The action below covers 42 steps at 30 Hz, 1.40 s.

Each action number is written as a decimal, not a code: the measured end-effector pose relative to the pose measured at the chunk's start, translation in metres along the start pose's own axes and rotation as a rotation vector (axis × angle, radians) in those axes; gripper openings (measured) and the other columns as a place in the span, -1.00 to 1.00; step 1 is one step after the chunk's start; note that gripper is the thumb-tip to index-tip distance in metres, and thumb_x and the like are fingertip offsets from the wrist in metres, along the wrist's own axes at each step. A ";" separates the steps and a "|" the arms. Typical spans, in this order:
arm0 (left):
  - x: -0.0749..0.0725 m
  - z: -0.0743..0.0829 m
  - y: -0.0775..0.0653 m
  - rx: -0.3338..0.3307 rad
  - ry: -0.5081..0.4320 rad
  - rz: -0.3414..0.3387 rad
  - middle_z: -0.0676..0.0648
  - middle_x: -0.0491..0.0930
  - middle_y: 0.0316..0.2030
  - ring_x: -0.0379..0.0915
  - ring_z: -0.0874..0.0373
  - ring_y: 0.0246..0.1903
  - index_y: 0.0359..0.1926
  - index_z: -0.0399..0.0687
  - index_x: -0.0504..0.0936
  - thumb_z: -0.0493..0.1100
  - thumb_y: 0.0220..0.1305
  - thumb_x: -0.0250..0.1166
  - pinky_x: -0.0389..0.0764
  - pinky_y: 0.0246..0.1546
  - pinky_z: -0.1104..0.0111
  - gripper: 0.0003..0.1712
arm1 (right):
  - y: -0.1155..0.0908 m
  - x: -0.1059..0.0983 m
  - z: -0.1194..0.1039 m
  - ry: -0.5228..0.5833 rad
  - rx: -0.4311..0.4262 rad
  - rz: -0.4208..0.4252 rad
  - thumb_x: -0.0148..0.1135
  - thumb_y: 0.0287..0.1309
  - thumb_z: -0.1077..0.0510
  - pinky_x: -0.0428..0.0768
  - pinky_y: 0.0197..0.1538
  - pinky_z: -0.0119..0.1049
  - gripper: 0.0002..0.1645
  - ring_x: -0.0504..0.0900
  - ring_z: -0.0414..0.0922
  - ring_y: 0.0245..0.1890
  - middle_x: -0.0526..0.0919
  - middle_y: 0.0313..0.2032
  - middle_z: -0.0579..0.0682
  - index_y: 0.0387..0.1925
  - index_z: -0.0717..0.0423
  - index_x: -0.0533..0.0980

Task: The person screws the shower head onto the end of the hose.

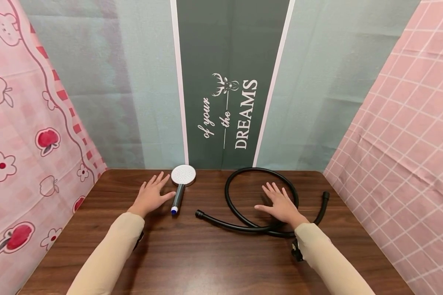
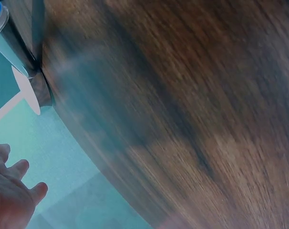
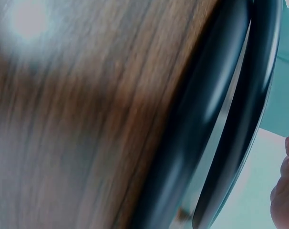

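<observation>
A handheld shower head [image 1: 183, 175] with a round white face lies on the brown table, its dark handle ending in a blue tip. Just left of it my left hand [image 1: 150, 197] has its fingers spread and holds nothing; the thumb reaches close to the handle, and I cannot tell whether they touch. The handle end [image 2: 15, 45] also shows in the left wrist view. A black shower hose [image 1: 230, 225] lies looped on the right half of the table. Over that loop my right hand [image 1: 282, 207] is spread flat and grips nothing. Two hose stretches [image 3: 197, 119] fill much of the right wrist view.
The wooden table [image 1: 203, 262] ends at a grey-green cloth backdrop [image 1: 147, 102] with printed lettering. A pink fruit-patterned cloth [image 1: 29, 164] hangs at the left, a pink checked cloth [image 1: 402, 143] at the right. One hose end [image 1: 325, 196] lies near the right table edge.
</observation>
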<state>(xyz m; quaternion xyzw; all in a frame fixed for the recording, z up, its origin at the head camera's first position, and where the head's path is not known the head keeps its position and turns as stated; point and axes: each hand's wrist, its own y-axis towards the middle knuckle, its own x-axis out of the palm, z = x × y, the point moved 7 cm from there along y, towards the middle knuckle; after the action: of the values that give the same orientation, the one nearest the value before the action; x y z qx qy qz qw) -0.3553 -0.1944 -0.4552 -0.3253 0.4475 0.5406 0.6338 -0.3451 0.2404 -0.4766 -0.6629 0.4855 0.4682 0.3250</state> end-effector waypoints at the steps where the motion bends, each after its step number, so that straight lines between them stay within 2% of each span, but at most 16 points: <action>1: 0.000 0.001 0.000 0.002 0.002 0.001 -0.28 -0.08 0.56 -0.17 -0.34 0.52 0.54 -0.05 0.07 0.26 0.38 0.16 -0.13 0.45 -0.37 -0.09 | 0.001 0.001 -0.001 0.000 -0.003 -0.002 0.13 0.16 -0.50 -0.31 0.56 0.27 0.17 -0.18 0.21 0.58 -0.07 0.57 0.18 0.54 0.10 0.03; 16: 0.006 0.008 0.003 0.021 0.006 0.013 -0.32 -0.02 0.54 -0.07 -0.36 0.49 0.54 -0.13 0.07 0.20 0.37 0.20 -0.03 0.44 -0.36 -0.08 | 0.006 0.016 -0.023 0.011 -0.038 -0.038 0.15 0.15 -0.49 -0.22 0.57 0.27 0.17 -0.15 0.18 0.59 -0.04 0.56 0.21 0.52 0.14 0.08; 30: 0.011 0.017 0.003 0.027 -0.019 -0.018 -0.34 -0.02 0.53 -0.06 -0.36 0.49 0.53 -0.16 0.08 0.18 0.37 0.20 0.01 0.44 -0.34 -0.09 | 0.010 0.025 -0.047 0.006 -0.084 -0.078 0.17 0.15 -0.48 -0.18 0.57 0.25 0.17 -0.14 0.17 0.59 -0.01 0.55 0.23 0.51 0.15 0.09; 42: 0.016 0.020 0.005 0.024 -0.030 -0.024 -0.33 -0.02 0.53 -0.04 -0.35 0.49 0.53 -0.16 0.09 0.17 0.38 0.20 0.03 0.43 -0.35 -0.10 | 0.013 0.032 -0.057 0.003 -0.109 -0.090 0.16 0.16 -0.48 -0.17 0.59 0.22 0.14 -0.13 0.12 0.59 0.01 0.56 0.19 0.51 0.12 0.11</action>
<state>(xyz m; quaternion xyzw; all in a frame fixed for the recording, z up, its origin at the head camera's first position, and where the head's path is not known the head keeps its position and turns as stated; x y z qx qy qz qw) -0.3557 -0.1690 -0.4619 -0.3149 0.4405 0.5325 0.6506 -0.3375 0.1751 -0.4859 -0.7014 0.4295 0.4778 0.3086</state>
